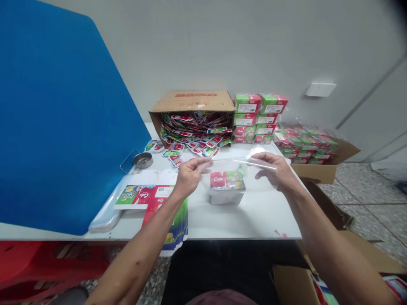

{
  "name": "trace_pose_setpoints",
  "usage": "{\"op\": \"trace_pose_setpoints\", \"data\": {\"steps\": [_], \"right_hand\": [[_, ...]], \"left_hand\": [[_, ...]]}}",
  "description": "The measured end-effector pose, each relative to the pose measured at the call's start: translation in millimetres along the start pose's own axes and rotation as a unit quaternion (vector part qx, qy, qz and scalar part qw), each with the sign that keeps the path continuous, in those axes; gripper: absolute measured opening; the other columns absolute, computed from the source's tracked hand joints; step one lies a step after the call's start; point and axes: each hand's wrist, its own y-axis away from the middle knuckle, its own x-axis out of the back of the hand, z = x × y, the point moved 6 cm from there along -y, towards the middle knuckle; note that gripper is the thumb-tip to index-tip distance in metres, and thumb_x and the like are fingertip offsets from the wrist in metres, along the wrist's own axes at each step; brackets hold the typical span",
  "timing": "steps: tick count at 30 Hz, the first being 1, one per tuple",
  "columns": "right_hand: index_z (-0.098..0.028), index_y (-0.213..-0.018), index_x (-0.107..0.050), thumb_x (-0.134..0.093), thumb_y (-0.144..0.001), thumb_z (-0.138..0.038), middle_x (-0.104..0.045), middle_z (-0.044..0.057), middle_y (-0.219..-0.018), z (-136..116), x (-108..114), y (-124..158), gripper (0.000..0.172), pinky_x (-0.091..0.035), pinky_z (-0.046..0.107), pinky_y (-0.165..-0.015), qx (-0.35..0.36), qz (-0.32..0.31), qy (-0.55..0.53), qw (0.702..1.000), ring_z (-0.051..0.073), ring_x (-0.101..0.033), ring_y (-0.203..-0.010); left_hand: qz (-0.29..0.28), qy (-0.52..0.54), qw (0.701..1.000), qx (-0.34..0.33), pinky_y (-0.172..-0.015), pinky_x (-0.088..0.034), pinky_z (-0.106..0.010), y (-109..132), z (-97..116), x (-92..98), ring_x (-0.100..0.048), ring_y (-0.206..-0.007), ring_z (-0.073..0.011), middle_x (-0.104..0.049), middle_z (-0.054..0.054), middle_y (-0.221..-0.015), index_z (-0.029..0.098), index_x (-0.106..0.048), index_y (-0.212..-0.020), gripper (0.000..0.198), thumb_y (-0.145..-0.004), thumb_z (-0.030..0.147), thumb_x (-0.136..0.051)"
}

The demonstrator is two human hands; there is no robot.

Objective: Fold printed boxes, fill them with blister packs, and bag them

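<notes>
Between my two hands stretches a clear plastic bag [233,162], its edge pulled roughly level above the table. My left hand [191,173] pinches the left end with fingers closed. At the other end, my right hand [273,169] grips the film between thumb and fingers. Behind and below the film, a small red and green Cola/Sprite carton [227,186] rests on the white table [254,216]. Part of the carton shows through the film. Neither hand touches the carton.
An open cardboard box [192,101] spills printed pouches at the back. Stacked small cartons [248,118] stand beside it, near a box of wrapped cartons [305,146]. Flat printed cartons [149,197], clear bags [110,205], a metal dish [143,160] and a blue panel [63,114] are left.
</notes>
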Motion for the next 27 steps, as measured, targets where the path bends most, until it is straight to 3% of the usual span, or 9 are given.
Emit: {"op": "trace_pose_setpoints", "data": {"steps": [4,8,12,14,17,20,22,24,27], "right_hand": [[-0.022,-0.093,-0.078,-0.089,-0.067,-0.041,-0.077,0.006,-0.1,8,-9,3,0.035,-0.061,0.039,-0.081,0.017,0.011,-0.049,0.999,0.022,-0.07,-0.09],[-0.022,-0.094,-0.078,-0.086,-0.072,-0.042,-0.075,0.009,-0.114,27,-5,1,0.032,-0.059,0.045,-0.088,0.017,-0.009,-0.062,0.998,0.026,-0.069,-0.103],[-0.021,-0.092,-0.079,-0.083,-0.076,-0.043,-0.074,0.009,-0.117,37,2,-1,0.027,-0.051,0.048,-0.105,0.05,-0.009,-0.006,0.999,0.027,-0.065,-0.116],[-0.021,-0.095,-0.079,-0.082,-0.076,-0.044,-0.075,0.008,-0.115,43,3,0,0.029,-0.054,0.047,-0.101,0.045,-0.013,-0.002,0.999,0.028,-0.065,-0.115],[-0.022,-0.099,-0.079,-0.082,-0.075,-0.045,-0.074,0.009,-0.115,50,2,6,0.034,-0.064,0.044,-0.08,0.022,-0.026,-0.026,0.999,0.029,-0.066,-0.111],[-0.023,-0.098,-0.08,-0.081,-0.077,-0.045,-0.073,0.009,-0.117,56,4,12,0.031,-0.065,0.036,-0.063,0.021,-0.028,-0.018,0.999,0.029,-0.066,-0.108],[-0.023,-0.095,-0.08,-0.081,-0.078,-0.044,-0.073,0.009,-0.119,61,7,14,0.027,-0.064,0.035,-0.064,0.03,-0.014,-0.025,0.999,0.029,-0.065,-0.112],[-0.024,-0.092,-0.08,-0.082,-0.077,-0.042,-0.074,0.008,-0.119,66,10,14,0.024,-0.064,0.041,-0.078,0.041,0.005,-0.052,0.998,0.03,-0.063,-0.12],[-0.024,-0.086,-0.079,-0.084,-0.075,-0.04,-0.075,0.007,-0.119,72,7,11,0.02,-0.052,0.05,-0.105,0.048,0.013,-0.105,0.993,0.029,-0.062,-0.125]], "left_hand": [[0.011,-0.023,0.999,-0.03,-0.087,-0.06,-0.037,-3,-10,3.9,-0.075,-0.09,-0.0243,-0.08,-0.01,-0.095,0.014,-0.078,-0.105,0.041,-0.079,0.046,-0.079],[-0.015,-0.108,0.991,-0.083,-0.095,-0.055,-0.035,0,-10,4.7,-0.073,-0.101,-0.0245,-0.079,-0.01,-0.104,0.017,-0.08,-0.103,0.034,-0.088,0.045,-0.07],[-0.034,-0.151,0.982,-0.105,-0.103,-0.052,-0.037,4,-17,3.1,-0.072,-0.108,-0.0243,-0.078,-0.008,-0.111,0.019,-0.08,-0.104,0.03,-0.09,0.043,-0.068],[-0.046,-0.156,0.981,-0.108,-0.106,-0.051,-0.038,6,-23,2.6,-0.071,-0.11,-0.0246,-0.078,-0.009,-0.114,0.02,-0.079,-0.106,0.031,-0.09,0.043,-0.067],[-0.08,-0.174,0.972,-0.137,-0.11,-0.048,-0.042,11,-30,1.5,-0.068,-0.116,-0.0246,-0.076,-0.009,-0.119,0.02,-0.077,-0.111,0.031,-0.093,0.041,-0.062],[-0.12,-0.201,0.956,-0.175,-0.115,-0.043,-0.045,18,-32,0.0,-0.063,-0.126,-0.0236,-0.071,-0.01,-0.129,0.022,-0.073,-0.121,0.032,-0.097,0.035,-0.056],[-0.137,-0.211,0.948,-0.197,-0.117,-0.042,-0.045,22,-31,-1.0,-0.06,-0.131,-0.0229,-0.069,-0.01,-0.133,0.023,-0.071,-0.126,0.033,-0.098,0.032,-0.055],[-0.147,-0.216,0.942,-0.211,-0.117,-0.041,-0.046,23,-30,-2.3,-0.059,-0.131,-0.0228,-0.069,-0.011,-0.134,0.023,-0.071,-0.127,0.033,-0.098,0.03,-0.055],[-0.149,-0.212,0.94,-0.22,-0.117,-0.041,-0.047,23,-32,-3.5,-0.059,-0.132,-0.0234,-0.068,-0.011,-0.134,0.023,-0.071,-0.126,0.033,-0.097,0.03,-0.056]]}}
